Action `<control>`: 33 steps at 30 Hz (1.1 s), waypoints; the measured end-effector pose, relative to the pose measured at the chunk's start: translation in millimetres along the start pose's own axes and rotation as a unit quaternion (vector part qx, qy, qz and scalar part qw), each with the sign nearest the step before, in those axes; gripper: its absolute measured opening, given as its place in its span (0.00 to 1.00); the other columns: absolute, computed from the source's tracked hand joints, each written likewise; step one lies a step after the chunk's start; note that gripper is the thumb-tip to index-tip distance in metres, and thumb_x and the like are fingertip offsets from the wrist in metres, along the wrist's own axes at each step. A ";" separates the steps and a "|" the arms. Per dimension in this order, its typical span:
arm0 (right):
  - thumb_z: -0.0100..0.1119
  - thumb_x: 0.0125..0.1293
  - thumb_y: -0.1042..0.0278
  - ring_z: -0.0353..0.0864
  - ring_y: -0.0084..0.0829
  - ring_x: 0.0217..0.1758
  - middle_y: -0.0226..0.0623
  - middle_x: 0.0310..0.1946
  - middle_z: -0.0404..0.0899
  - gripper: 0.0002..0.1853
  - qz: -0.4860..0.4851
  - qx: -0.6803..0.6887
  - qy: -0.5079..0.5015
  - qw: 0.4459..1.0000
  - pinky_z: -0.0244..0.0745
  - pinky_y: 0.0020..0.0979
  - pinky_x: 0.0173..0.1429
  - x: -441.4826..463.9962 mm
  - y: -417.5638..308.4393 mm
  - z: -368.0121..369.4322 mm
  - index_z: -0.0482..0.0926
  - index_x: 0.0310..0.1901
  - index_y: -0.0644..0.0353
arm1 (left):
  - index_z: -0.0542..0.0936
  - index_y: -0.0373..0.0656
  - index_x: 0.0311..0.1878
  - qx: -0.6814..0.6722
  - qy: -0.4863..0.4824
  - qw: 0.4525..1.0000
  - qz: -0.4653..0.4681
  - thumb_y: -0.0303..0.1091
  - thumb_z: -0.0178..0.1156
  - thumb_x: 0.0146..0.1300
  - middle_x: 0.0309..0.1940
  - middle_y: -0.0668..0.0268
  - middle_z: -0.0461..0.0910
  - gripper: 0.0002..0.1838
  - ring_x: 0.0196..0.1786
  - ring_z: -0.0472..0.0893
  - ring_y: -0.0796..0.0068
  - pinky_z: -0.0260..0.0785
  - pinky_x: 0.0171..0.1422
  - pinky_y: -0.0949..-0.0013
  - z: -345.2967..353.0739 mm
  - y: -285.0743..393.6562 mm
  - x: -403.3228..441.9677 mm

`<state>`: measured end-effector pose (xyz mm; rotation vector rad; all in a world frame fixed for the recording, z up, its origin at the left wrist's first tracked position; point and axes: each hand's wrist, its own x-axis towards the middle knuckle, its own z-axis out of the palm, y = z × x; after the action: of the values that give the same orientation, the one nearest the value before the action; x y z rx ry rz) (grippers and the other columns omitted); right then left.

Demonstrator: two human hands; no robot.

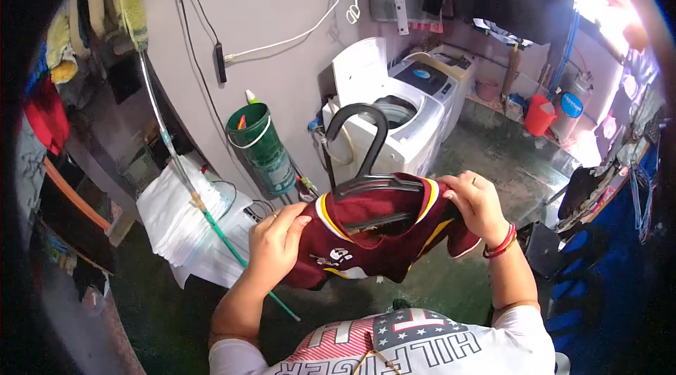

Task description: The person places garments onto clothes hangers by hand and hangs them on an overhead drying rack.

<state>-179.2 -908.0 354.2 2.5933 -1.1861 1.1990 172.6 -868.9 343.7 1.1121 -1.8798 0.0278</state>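
Note:
A maroon shirt (pixel 373 252) with yellow and white trim hangs on a black hanger (pixel 380 137) in front of me. The hanger's hook rises above the neckline, and its bar shows through the collar opening. My left hand (pixel 276 240) pinches the shirt at one shoulder. At the other shoulder my right hand (pixel 477 200), with red bangles on the wrist, grips the cloth between thumb and fingers. Whether the fingers also hold the hanger's ends under the fabric is hidden.
Beyond the shirt stands a white top-loading washing machine (pixel 394 121) with its lid up. A green bucket (pixel 262 150) is by the wall. A pole (pixel 201 202) slants past a white stack (pixel 172 209) at left. A red bucket (pixel 539 116) sits at the back right.

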 end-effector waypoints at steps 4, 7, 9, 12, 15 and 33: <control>0.64 0.58 0.67 0.78 0.40 0.30 0.38 0.26 0.77 0.10 -0.022 -0.003 -0.003 1.000 0.74 0.35 0.36 5.6 8.8 -19.4 0.80 0.41 0.60 | 0.80 0.36 0.41 0.007 0.004 1.000 0.027 0.31 0.59 0.64 0.32 0.55 0.82 0.08 0.33 0.82 0.53 0.74 0.36 0.60 22.1 17.9 24.3; 0.65 0.59 0.63 0.80 0.43 0.32 0.42 0.29 0.79 0.15 -0.030 0.014 -0.038 0.999 0.75 0.37 0.35 2.4 20.7 -38.0 0.77 0.44 0.61 | 0.81 0.35 0.39 -0.010 0.012 0.999 0.044 0.29 0.60 0.63 0.33 0.54 0.82 0.07 0.34 0.82 0.54 0.74 0.36 0.61 44.0 24.8 43.7; 0.65 0.60 0.62 0.81 0.47 0.34 0.44 0.32 0.79 0.16 -0.008 0.035 -0.061 0.998 0.75 0.38 0.37 -9.8 42.1 -46.9 0.76 0.45 0.62 | 0.81 0.35 0.39 -0.007 0.034 0.999 0.019 0.30 0.59 0.63 0.32 0.54 0.82 0.07 0.34 0.82 0.54 0.74 0.37 0.62 54.8 32.0 59.6; 0.65 0.60 0.65 0.81 0.48 0.35 0.48 0.33 0.79 0.15 0.041 0.042 -0.064 0.996 0.76 0.37 0.39 -17.6 78.0 -78.2 0.75 0.44 0.64 | 0.80 0.37 0.42 0.005 0.017 1.000 -0.006 0.33 0.56 0.66 0.35 0.55 0.81 0.10 0.39 0.82 0.53 0.73 0.43 0.62 60.2 44.3 95.3; 0.66 0.60 0.65 0.81 0.45 0.34 0.46 0.32 0.80 0.14 0.064 0.038 -0.015 0.997 0.76 0.36 0.40 -22.8 111.2 -114.1 0.76 0.43 0.64 | 0.79 0.37 0.44 -0.014 -0.050 0.996 0.068 0.36 0.60 0.63 0.38 0.54 0.81 0.12 0.42 0.82 0.53 0.73 0.46 0.61 79.2 64.0 117.7; 0.54 0.70 0.64 0.76 0.28 0.53 0.36 0.52 0.77 0.19 0.132 0.497 0.085 0.854 0.69 0.32 0.61 14.5 217.2 -243.8 0.71 0.57 0.66 | 0.74 0.37 0.43 -0.091 0.075 0.993 0.003 0.33 0.54 0.67 0.36 0.52 0.79 0.09 0.43 0.78 0.51 0.69 0.48 0.58 206.8 76.1 226.8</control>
<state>-470.8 -987.9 478.5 2.8257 -1.0688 2.6156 -62.0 -1067.8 417.0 0.9530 -1.7157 -0.0543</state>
